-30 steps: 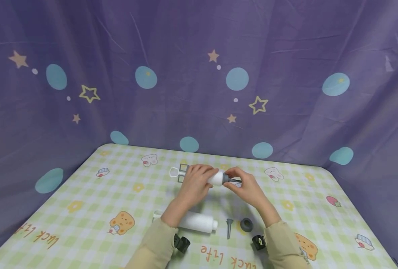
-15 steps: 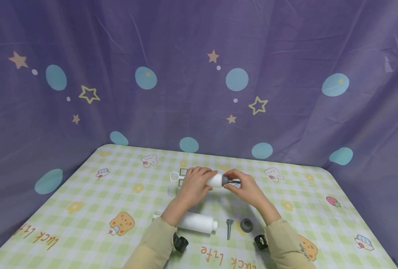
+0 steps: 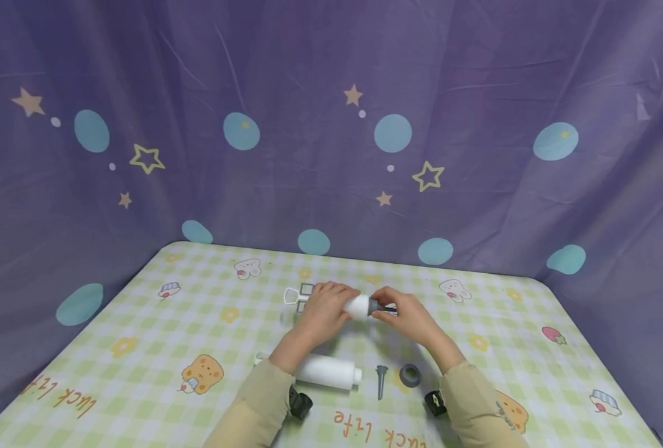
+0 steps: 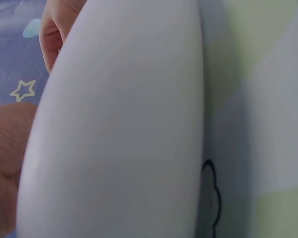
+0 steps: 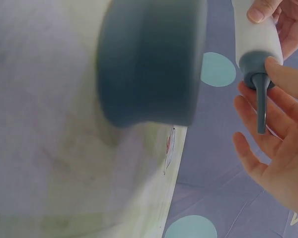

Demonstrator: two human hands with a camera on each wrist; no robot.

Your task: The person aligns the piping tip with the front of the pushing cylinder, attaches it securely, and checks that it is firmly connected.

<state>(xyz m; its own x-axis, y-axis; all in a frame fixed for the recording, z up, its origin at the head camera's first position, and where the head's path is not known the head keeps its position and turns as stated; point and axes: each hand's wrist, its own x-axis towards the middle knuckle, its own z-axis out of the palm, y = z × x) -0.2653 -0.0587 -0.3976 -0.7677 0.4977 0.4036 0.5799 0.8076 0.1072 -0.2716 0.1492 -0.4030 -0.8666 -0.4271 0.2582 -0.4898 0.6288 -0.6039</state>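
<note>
In the head view my left hand [image 3: 327, 311] grips the barrel of a white plunger syringe [image 3: 357, 306], held level over the table. Its loop handle [image 3: 291, 296] and finger tabs stick out on the left. My right hand [image 3: 410, 316] pinches the grey nozzle cap [image 3: 372, 306] at the syringe's other end. The right wrist view shows the thumb on the cap's collar [image 5: 253, 62], other fingers behind it, and the thin nozzle tube [image 5: 261, 104] running down past the palm. Much of the barrel is hidden under my left hand.
A second white syringe [image 3: 327, 371] lies nearer me, partly under my left forearm; it fills the left wrist view. To its right lie a loose grey nozzle [image 3: 381, 381] and a grey ring-shaped cap [image 3: 410, 375]. A purple curtain [image 3: 331, 74] hangs behind the table.
Both hands and the held syringe have come slightly nearer to me. The right fingers stay on the nozzle cap. The things lying on the table look unmoved.
</note>
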